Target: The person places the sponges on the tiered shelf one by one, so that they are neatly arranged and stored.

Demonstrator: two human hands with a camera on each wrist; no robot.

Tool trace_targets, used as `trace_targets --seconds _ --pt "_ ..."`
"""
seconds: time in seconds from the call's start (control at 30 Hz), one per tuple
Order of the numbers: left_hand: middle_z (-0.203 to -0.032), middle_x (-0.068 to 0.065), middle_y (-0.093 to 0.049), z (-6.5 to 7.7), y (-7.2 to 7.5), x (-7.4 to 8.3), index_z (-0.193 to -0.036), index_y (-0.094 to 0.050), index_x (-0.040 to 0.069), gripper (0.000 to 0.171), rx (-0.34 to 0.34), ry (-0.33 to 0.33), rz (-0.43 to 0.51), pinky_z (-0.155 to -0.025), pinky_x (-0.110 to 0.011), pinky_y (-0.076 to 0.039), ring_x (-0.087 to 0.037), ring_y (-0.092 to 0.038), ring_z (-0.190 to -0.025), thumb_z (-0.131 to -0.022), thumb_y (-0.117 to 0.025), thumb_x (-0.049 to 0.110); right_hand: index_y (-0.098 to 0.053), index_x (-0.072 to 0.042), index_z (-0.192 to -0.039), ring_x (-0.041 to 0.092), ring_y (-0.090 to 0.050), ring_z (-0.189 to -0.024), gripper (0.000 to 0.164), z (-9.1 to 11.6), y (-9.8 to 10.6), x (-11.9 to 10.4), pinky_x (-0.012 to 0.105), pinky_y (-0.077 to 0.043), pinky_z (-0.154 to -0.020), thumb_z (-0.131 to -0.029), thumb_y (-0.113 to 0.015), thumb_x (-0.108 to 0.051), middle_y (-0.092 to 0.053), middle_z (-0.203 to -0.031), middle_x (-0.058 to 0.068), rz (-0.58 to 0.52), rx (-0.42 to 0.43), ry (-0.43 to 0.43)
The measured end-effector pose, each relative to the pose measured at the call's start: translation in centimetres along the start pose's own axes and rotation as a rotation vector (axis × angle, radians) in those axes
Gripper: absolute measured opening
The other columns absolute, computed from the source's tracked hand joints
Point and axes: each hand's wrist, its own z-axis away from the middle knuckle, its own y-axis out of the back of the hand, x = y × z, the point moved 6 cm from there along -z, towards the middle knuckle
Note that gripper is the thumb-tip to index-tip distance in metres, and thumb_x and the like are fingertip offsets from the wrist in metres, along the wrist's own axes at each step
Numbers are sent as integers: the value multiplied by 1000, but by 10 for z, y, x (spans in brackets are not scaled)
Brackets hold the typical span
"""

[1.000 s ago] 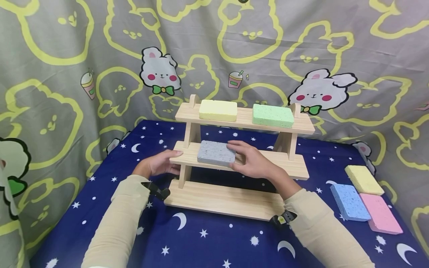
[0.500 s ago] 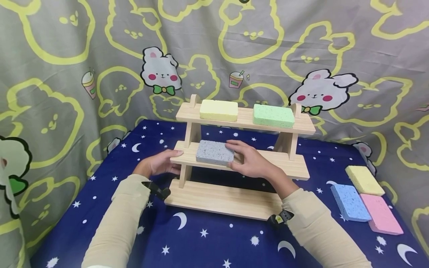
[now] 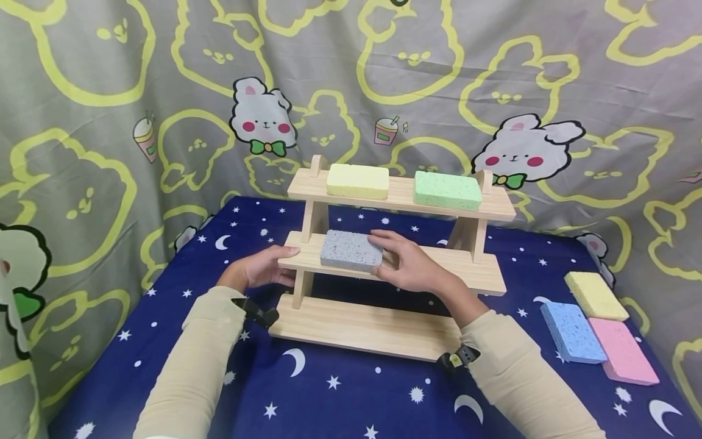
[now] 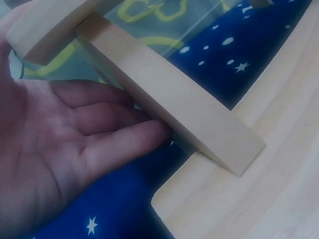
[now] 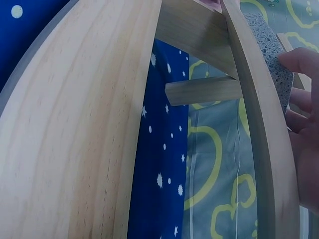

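Note:
A three-tier wooden display shelf (image 3: 362, 323) stands on the cloth. On its middle board lies a grey speckled sponge (image 3: 351, 249), flat and left of centre. My right hand (image 3: 412, 265) holds the sponge's right end, thumb at the front edge and fingers at the back; the right wrist view catches the sponge (image 5: 273, 57) from below, past the board's edge. At the left end of that board is my left hand (image 3: 262, 267), thumb on top and fingers underneath. In the left wrist view its fingers (image 4: 124, 144) lie against the upright support (image 4: 169, 94).
On the top board sit a yellow sponge (image 3: 358, 182) and a green sponge (image 3: 447, 190). To the right on the star-patterned cloth (image 3: 378, 402) lie another yellow sponge (image 3: 595, 296), a blue sponge (image 3: 573, 332) and a pink sponge (image 3: 623, 350). A patterned curtain (image 3: 340, 73) hangs behind.
The grey sponge has slid slightly left along the middle board with my right hand on it, then stayed still over the last half second. My left hand has kept its place.

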Motion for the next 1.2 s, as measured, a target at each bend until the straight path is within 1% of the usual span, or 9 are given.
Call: trace_targets --seconds 0.2,0.57,0.73,0.97,1.2 --pt "-133 -26 -43 0 1 -1 -141 -26 -4 63 2 -1 -5 -95 -51 -45 -39 -46 -121 -93 -40 35 -44 -7 -140 29 -34 -135 63 0 0 0 49 -33 -106 -84 -64 -28 -34 -149 10 3 5 4" --pt "-129 -23 -49 2 0 2 -140 -29 -5 63 10 1 -8 -93 -51 -46 -39 -48 -120 -93 -41 36 -45 -7 -139 29 -33 -136 63 0 1 -1 49 -31 -107 -84 -65 -29 -34 -149 10 -1 6 1" --pt "-129 -23 -49 1 0 1 -139 -29 -5 62 7 2 -6 -93 -50 -47 -38 -49 -120 -93 -40 35 -46 -8 -139 30 -32 -136 63 1 3 0 51 -30 -108 -84 -66 -30 -33 -150 9 -4 10 -1" --pt "-130 -24 -46 0 1 -1 -140 -27 -5 62 -1 0 -2 -94 -51 -45 -39 -47 -122 -94 -39 35 -46 -7 -139 29 -35 -135 63 2 3 0 46 -35 -106 -84 -68 -28 -33 -149 10 -54 18 9" --pt "-130 -24 -47 0 1 -1 -141 -27 -5 63 1 -1 -3 -94 -51 -45 -39 -47 -121 -93 -40 35 -45 -7 -139 28 -37 -133 63 2 3 1 43 -36 -106 -84 -68 -27 -32 -149 10 -85 21 3"
